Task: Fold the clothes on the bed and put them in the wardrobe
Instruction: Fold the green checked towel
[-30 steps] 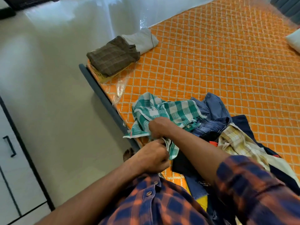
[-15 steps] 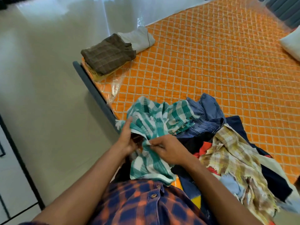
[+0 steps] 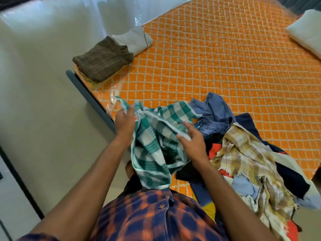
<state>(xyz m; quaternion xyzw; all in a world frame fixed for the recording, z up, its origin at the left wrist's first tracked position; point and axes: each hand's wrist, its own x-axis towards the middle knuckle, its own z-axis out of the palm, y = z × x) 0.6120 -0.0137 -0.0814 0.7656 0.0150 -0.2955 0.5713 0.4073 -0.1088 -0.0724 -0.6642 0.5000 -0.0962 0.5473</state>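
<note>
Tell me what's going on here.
A person stands at the bed, both hands on a green cloth: the left hand grips its top corner, the right hand pinches a white hem. It is not yet folded. Jeans and a yellow cloth lie loose beside it. A brown garment sits folded at the bed's corner.

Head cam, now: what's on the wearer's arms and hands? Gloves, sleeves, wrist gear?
No gloves: left hand and right hand are bare, no rings, watch or bands visible. Forearms are uncovered. The shirt is navy-and-orange plaid with small buttons; a matching sleeve edge shows at the lower left.
</note>
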